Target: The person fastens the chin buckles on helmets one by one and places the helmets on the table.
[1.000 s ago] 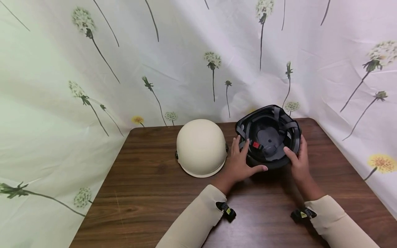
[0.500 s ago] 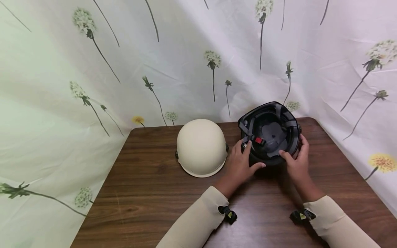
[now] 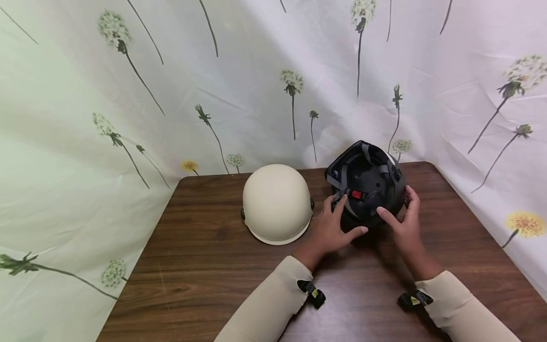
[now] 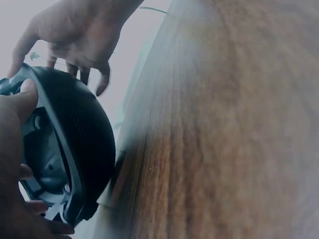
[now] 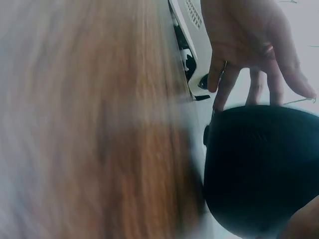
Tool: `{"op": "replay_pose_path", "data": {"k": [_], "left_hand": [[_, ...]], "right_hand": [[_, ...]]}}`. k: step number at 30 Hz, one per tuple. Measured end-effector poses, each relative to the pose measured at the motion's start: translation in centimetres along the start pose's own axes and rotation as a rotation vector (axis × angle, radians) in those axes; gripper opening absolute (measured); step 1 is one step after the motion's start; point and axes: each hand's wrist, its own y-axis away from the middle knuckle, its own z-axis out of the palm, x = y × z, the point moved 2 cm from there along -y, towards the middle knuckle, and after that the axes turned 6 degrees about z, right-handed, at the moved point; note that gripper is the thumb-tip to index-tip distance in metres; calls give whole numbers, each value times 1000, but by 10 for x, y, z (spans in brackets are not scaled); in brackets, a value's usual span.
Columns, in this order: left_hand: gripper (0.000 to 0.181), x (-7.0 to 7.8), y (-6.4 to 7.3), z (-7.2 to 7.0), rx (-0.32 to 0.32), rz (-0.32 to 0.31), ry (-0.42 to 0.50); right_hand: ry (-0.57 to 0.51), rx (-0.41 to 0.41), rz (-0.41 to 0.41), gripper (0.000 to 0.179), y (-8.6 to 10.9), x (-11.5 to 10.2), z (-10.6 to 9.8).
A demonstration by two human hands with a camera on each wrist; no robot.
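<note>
Tilted up on the table, a black helmet (image 3: pixel 395 190) shows its padded inside toward the left and front. My left hand (image 3: pixel 331 228) holds its left side, fingertips near the strap and the thumb along the lower rim. On the opposite side my right hand (image 3: pixel 403 228) grips the shell, thumb over the edge and fingers partly hidden behind it. A grey chin strap with a red buckle (image 3: pixel 357 194) crosses the opening. In the left wrist view, the black shell (image 4: pixel 84 124) leans close over the table, both hands around its rim.
A beige helmet (image 3: pixel 278 204) stands dome up just left of the black one, near the left hand. The brown wooden table (image 3: pixel 192 266) ends at a white flower-printed cloth (image 3: pixel 252 95) hanging behind and at both sides. Each sleeve cuff carries a black strap.
The black helmet has turned between the hands, so its opening faces more to the left and its right-side knob shows. The right hand has shifted a little left; the left hand stays nearly in place.
</note>
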Motion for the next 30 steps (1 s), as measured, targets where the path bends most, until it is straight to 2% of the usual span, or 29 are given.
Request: {"op": "replay_pose_path", "data": {"k": [4,8,14,20,22,26,28,30], "left_hand": [[99,-3,0,2,-1,39,69],[97,-5,0,2,-3,62,96],[94,-5,0,2,-24,69,184],[94,-9,-2,1,-26,41,252],[95,-10,-2,0,-41,40,265],[94,-11,-2,0,-70,41,281],[93,-11,-2,0,-74,47,288],[93,-12,-2,1,-73,54,294]], "right_hand": [[-100,-29,50,103,-2,6,4],[-208,-52,74,109,-2,9,8],[-188,-49,51,114,2,9,11],[-222,-14,46,107,5,10,12],[-179,0,61,107,6,10,12],[5,4,81,115,9,11,12],[94,10,64,120,10,11,14],[130,26,37,125,11,11,17]]}}
